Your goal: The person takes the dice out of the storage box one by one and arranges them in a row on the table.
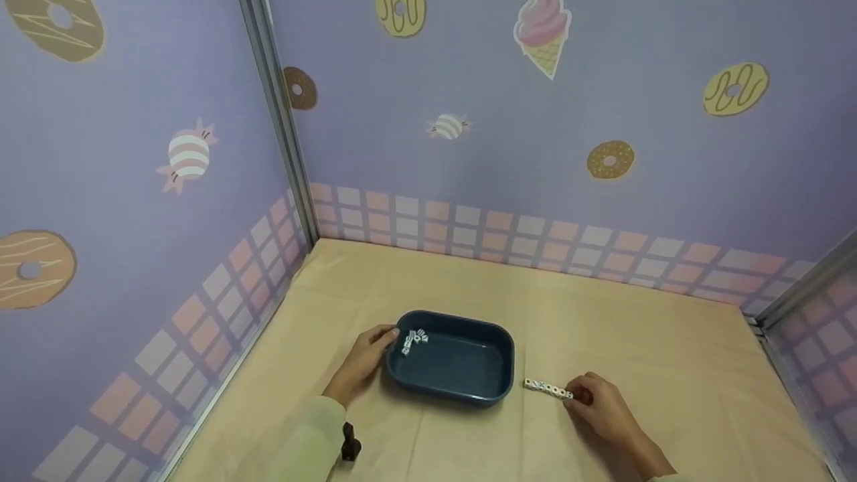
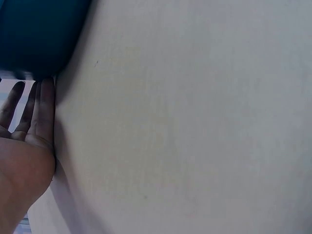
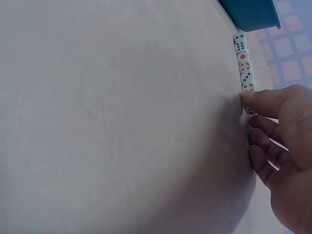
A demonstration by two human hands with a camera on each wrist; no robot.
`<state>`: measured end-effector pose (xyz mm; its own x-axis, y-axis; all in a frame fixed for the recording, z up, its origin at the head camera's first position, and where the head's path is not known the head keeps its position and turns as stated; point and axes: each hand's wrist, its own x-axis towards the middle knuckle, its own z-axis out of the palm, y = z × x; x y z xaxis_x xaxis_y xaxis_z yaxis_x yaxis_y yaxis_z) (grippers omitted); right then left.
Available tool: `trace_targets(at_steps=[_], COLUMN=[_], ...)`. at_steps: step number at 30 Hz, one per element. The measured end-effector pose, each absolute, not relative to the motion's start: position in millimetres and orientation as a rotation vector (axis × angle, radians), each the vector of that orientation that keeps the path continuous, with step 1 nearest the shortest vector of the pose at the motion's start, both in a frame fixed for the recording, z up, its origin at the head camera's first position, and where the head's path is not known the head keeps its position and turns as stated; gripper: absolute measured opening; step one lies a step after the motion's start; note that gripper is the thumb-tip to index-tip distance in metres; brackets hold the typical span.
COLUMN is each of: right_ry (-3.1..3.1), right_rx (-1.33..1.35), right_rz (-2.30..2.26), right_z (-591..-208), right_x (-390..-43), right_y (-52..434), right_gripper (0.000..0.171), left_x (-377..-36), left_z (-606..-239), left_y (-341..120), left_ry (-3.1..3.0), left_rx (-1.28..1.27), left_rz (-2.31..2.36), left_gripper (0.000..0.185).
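Table (image 1: 602, 321): tan cloth surface, walled in by candy-patterned panels.

Tray (image 1: 462, 391): dark blue, rounded, near the table's middle. We count a few dice (image 1: 414, 340) loose inside, bunched in the corner at about ten o'clock.

Left hand (image 1: 365, 358): at nine o'clock of the tray, fingers straight and resting against its outer wall; it grips nothing, as the wrist view confirms.

Right hand (image 1: 599, 402): at four o'clock of the tray, well apart from the left hand. Its thumb and fingers pinch the near end of the row.

Row of dice (image 3: 243, 63): white with red and blue pips, lying end to end on the cloth just beside the tray.

Progress, as we judge it: some dice in the tray, the row not yet in.
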<state>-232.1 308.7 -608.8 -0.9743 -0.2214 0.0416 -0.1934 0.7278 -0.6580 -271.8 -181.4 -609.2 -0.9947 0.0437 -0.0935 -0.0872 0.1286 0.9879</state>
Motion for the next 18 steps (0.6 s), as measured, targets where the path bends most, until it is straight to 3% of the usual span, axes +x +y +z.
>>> trace_targets(at_steps=[18], right_ry=[2.777], right_rx=[-0.249], right_rz=[-1.236], right_z=[-621], right_x=[-237], right_y=[315], right_gripper=[0.016], left_x=[-273], left_z=[-609], left_y=[-180], left_ry=[2.315], left_rx=[-0.071], left_rz=[1.991], left_gripper=[0.047])
